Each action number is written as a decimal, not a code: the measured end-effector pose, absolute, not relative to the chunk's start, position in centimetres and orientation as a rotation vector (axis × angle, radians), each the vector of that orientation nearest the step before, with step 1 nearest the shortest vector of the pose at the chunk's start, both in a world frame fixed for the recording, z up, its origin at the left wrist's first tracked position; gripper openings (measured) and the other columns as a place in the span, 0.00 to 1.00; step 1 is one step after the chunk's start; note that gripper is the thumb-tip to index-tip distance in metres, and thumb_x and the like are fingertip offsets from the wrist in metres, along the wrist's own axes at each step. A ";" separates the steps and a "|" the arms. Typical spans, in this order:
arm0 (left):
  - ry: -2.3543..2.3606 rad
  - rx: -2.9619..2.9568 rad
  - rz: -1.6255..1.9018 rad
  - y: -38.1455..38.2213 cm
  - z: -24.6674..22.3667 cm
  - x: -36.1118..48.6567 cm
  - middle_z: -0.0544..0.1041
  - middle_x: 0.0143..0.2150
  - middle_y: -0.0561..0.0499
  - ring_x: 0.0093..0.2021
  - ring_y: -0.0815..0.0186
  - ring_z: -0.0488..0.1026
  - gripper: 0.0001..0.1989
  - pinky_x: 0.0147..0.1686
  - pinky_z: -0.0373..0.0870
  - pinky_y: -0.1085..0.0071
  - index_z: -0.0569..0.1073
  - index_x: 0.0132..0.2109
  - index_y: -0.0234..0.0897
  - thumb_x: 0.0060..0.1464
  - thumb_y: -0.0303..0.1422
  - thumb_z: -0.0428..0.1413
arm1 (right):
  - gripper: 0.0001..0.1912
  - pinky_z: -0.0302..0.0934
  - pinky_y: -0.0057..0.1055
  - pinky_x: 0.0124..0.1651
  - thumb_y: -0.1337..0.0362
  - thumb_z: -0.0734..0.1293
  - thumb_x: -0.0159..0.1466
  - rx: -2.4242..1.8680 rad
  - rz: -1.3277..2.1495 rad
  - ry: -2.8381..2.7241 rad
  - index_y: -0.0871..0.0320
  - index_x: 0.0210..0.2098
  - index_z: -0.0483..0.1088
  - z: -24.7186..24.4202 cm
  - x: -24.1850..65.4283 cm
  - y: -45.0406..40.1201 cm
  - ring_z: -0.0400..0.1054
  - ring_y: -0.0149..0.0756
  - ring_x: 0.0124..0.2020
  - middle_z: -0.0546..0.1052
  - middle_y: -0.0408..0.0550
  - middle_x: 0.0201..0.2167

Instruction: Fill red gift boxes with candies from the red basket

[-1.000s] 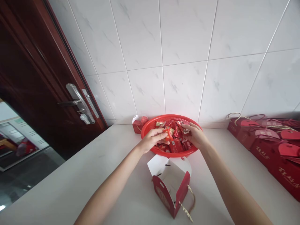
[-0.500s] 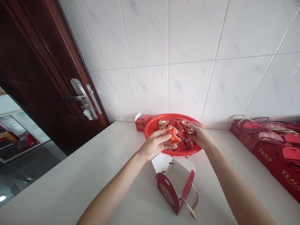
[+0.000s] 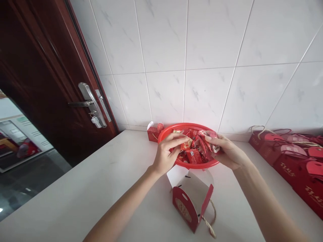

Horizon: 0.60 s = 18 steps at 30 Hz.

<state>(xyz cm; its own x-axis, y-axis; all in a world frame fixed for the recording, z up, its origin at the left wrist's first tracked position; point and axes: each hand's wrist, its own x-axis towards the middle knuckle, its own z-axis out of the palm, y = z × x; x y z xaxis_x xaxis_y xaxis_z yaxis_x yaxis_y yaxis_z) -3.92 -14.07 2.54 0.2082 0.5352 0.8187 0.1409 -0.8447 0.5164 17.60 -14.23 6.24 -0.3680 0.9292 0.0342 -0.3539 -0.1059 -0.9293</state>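
Observation:
A red plastic basket full of wrapped sweets stands near the tiled wall. Over its left side is my left hand, its fingers closed on an orange-red packet. My right hand is at the basket's right rim, gripping several red and pink packets between thumb and fingers. Just in front of the basket, an open red box with a white inside and twisted rope handles sits on the white table.
Many closed red gift boxes with cord handles line the right side. A small red box stands left of the basket against the wall. At the left is a dark red door with a metal handle.
My right hand has drawn back rightward, lifting several packets. My left hand has turned knuckles-up over the basket, its packet lower among the sweets. The view has shifted slightly.

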 end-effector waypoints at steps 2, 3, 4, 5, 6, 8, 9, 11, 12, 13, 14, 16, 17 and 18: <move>0.584 2.277 1.768 -14.1 2.6 -4.0 0.78 0.48 0.48 0.50 0.64 0.77 0.22 0.47 0.77 0.63 0.79 0.53 0.49 0.63 0.20 0.51 | 0.12 0.71 0.31 0.41 0.59 0.79 0.53 -0.759 1.699 -1.198 0.56 0.34 0.79 6.6 17.3 -15.6 0.75 0.38 0.35 0.81 0.47 0.33; 0.569 2.307 1.812 -14.1 2.7 -3.9 0.77 0.48 0.48 0.49 0.65 0.77 0.22 0.46 0.77 0.63 0.79 0.54 0.50 0.63 0.19 0.51 | 0.12 0.70 0.30 0.41 0.59 0.79 0.53 -0.758 1.709 -1.207 0.56 0.35 0.79 6.7 17.1 -16.2 0.75 0.37 0.35 0.80 0.48 0.34; 0.565 2.325 1.854 -14.1 2.6 -3.9 0.75 0.48 0.48 0.48 0.65 0.77 0.22 0.45 0.78 0.63 0.78 0.54 0.51 0.63 0.20 0.52 | 0.13 0.70 0.30 0.41 0.59 0.79 0.52 -0.757 1.711 -1.211 0.56 0.35 0.78 6.7 17.0 -16.7 0.74 0.37 0.35 0.80 0.48 0.35; 0.567 2.337 1.895 -14.1 2.6 -3.8 0.74 0.48 0.48 0.48 0.65 0.76 0.21 0.44 0.78 0.63 0.78 0.54 0.51 0.63 0.20 0.53 | 0.12 0.70 0.29 0.40 0.59 0.79 0.52 -0.758 1.706 -1.216 0.55 0.35 0.78 6.7 16.9 -17.1 0.74 0.36 0.35 0.80 0.47 0.34; 0.571 2.348 1.934 -14.1 2.6 -3.7 0.73 0.47 0.48 0.48 0.65 0.76 0.21 0.44 0.78 0.63 0.78 0.54 0.51 0.63 0.21 0.54 | 0.12 0.69 0.29 0.39 0.59 0.79 0.53 -0.762 1.698 -1.225 0.55 0.34 0.78 6.6 16.7 -17.4 0.73 0.35 0.33 0.79 0.46 0.32; 0.591 2.375 2.008 -14.3 2.6 -3.4 0.71 0.47 0.48 0.48 0.65 0.75 0.20 0.43 0.78 0.64 0.78 0.53 0.52 0.63 0.22 0.55 | 0.12 0.68 0.28 0.36 0.57 0.78 0.53 -0.767 1.686 -1.250 0.55 0.32 0.77 6.4 16.5 -17.8 0.71 0.34 0.31 0.77 0.45 0.29; 0.602 2.390 2.040 -14.4 2.6 -3.3 0.70 0.48 0.48 0.48 0.65 0.74 0.20 0.42 0.78 0.65 0.78 0.53 0.52 0.63 0.22 0.55 | 0.12 0.68 0.29 0.35 0.57 0.78 0.54 -0.760 1.690 -1.263 0.55 0.33 0.77 6.2 16.3 -17.9 0.70 0.34 0.30 0.76 0.44 0.28; 0.615 2.418 2.084 -14.7 2.6 -3.1 0.69 0.48 0.48 0.47 0.66 0.74 0.20 0.42 0.78 0.66 0.78 0.53 0.51 0.63 0.22 0.55 | 0.13 0.68 0.29 0.34 0.57 0.78 0.54 -0.729 1.710 -1.275 0.54 0.36 0.77 5.9 16.1 -18.1 0.69 0.33 0.29 0.76 0.43 0.29; 0.621 2.425 2.100 -14.9 2.7 -3.0 0.68 0.48 0.48 0.47 0.66 0.74 0.20 0.43 0.78 0.66 0.79 0.53 0.51 0.63 0.21 0.55 | 0.15 0.68 0.29 0.33 0.57 0.79 0.53 -0.712 1.713 -1.268 0.53 0.37 0.77 5.8 15.9 -18.2 0.68 0.32 0.29 0.76 0.42 0.29; 0.624 2.426 2.116 -15.0 2.7 -2.9 0.68 0.48 0.48 0.48 0.66 0.73 0.20 0.43 0.78 0.65 0.79 0.53 0.51 0.62 0.21 0.55 | 0.16 0.67 0.28 0.32 0.58 0.79 0.52 -0.699 1.711 -1.255 0.53 0.38 0.77 5.7 15.8 -18.3 0.68 0.31 0.28 0.75 0.41 0.29; 0.627 2.422 2.130 -15.2 2.8 -2.9 0.68 0.47 0.48 0.48 0.66 0.73 0.20 0.43 0.78 0.65 0.79 0.53 0.50 0.62 0.20 0.55 | 0.17 0.66 0.27 0.31 0.59 0.80 0.51 -0.690 1.702 -1.241 0.52 0.38 0.77 5.7 15.7 -18.4 0.66 0.30 0.27 0.74 0.40 0.28; 0.638 2.415 2.155 -15.4 2.9 -2.8 0.67 0.46 0.48 0.48 0.66 0.72 0.20 0.44 0.78 0.63 0.79 0.52 0.49 0.62 0.20 0.55 | 0.17 0.63 0.25 0.28 0.60 0.81 0.49 -0.682 1.674 -1.225 0.53 0.36 0.77 5.8 15.6 -18.6 0.64 0.28 0.25 0.72 0.39 0.26; 0.644 2.416 2.164 -15.5 2.9 -2.8 0.67 0.46 0.48 0.48 0.66 0.72 0.20 0.44 0.77 0.63 0.79 0.52 0.49 0.61 0.20 0.55 | 0.17 0.61 0.25 0.27 0.60 0.81 0.48 -0.682 1.664 -1.231 0.53 0.35 0.77 5.8 15.6 -18.7 0.62 0.28 0.25 0.72 0.39 0.25; 0.645 2.424 2.166 -15.6 3.0 -2.8 0.67 0.45 0.49 0.47 0.66 0.71 0.20 0.44 0.77 0.63 0.79 0.52 0.49 0.61 0.20 0.55 | 0.17 0.60 0.25 0.27 0.60 0.82 0.47 -0.685 1.656 -1.248 0.54 0.33 0.77 5.9 15.7 -18.8 0.61 0.27 0.24 0.71 0.39 0.24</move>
